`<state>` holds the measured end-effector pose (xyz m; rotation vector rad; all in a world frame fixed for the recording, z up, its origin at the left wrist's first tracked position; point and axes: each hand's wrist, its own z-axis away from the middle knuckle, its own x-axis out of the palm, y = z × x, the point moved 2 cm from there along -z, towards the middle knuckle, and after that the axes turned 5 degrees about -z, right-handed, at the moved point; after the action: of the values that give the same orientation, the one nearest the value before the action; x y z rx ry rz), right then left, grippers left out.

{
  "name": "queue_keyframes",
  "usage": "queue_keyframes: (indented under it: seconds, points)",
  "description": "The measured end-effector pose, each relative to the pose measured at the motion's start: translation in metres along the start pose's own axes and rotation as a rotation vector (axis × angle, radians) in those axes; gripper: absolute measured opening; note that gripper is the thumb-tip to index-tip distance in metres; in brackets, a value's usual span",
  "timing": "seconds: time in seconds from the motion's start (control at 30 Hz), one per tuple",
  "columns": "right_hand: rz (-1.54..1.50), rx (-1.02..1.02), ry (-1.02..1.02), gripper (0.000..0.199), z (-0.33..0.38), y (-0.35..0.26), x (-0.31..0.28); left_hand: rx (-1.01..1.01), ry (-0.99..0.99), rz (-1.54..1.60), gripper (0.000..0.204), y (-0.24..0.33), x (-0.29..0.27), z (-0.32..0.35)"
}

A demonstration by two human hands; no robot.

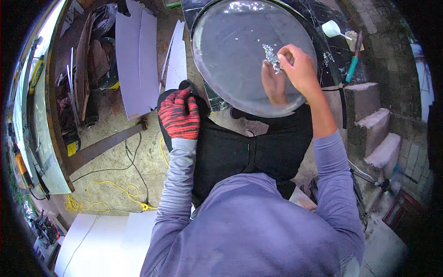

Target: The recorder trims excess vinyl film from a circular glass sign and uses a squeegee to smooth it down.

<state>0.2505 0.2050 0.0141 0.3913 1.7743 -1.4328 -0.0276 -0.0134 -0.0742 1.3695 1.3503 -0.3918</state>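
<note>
Bare Right Hand Pinches Over Glittering Pile on Round Disc

Seen from the head camera, a person in a grey-blue top (pixel 263 226) and black trousers (pixel 230 147) sits with the right hand (pixel 299 69) over a large, round, mirror-like disc (pixel 230 60). From where I stand, the thumb and fingers of that hand are drawn together at the edge of a pile of small shiny pieces (pixel 270 53); whether one is caught between the fingertips is too small to tell. The pile lies right of the disc's middle, with a few loose pieces scattered around it. The disc's face mirrors the hand below the wrist.

The left hand (pixel 179 113), in a red-and-black striped glove, rests at the left knee, just beside a dark rounded thing (pixel 187 86). I cannot tell whether its fingers grip anything.

Beyond the disc's right rim, more shiny pieces lie on a dark surface (pixel 340 54), near a white scoop (pixel 330 28) and a teal-handled tool (pixel 352 68). Rough concrete steps (pixel 376 117) stand farther right. To the left, pale panels (pixel 135 60) lean near a rusty metal bar (pixel 104 147), while a yellow cord (pixel 110 183) loops across the floor (pixel 106 168) above a white sheet (pixel 104 242).
</note>
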Motion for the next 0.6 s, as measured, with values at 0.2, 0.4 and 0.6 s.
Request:
queue_keyframes:
  seconds: [0.2, 0.4, 0.6]
  points:
    - [-0.024, -0.374, -0.150, 0.012, 0.000, -0.057, 0.052, -0.027, 0.013, 0.126, 0.025, -0.001, -0.003, -0.001]
    - [-0.151, -0.460, -0.282, 0.008, -0.009, -0.079, 0.088, -0.061, 0.021, 0.213, 0.026, -0.008, 0.002, -0.003]
    - [-0.117, -0.434, -0.330, 0.010, -0.016, -0.083, 0.096, -0.094, 0.020, 0.347, 0.029, -0.012, 0.004, -0.012]
